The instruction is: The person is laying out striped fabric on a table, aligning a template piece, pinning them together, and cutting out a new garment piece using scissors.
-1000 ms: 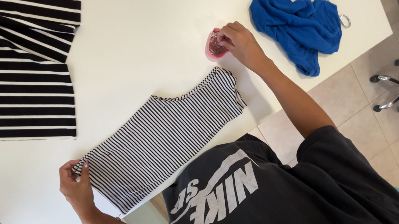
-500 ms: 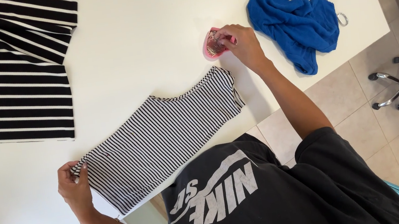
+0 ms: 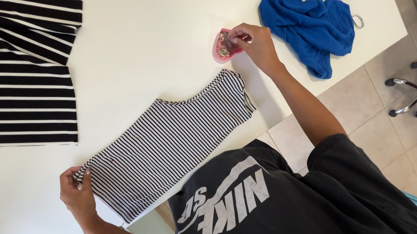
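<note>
Now right hand (image 3: 258, 45) pinching pins in pink dish (image 3: 221, 47), left hand (image 3: 78, 192) gripping striped fabric piece (image 3: 168, 141).

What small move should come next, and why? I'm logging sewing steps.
Probably lift one pin out: the right hand has its fingertips in the pink heart-shaped pin dish, while the left hand pinches the striped fabric piece at its corner, flat on the white table.

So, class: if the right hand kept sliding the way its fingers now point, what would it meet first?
The right hand points at the pink heart-shaped dish, which its fingers already seem to touch; beyond lies bare white table.
</note>
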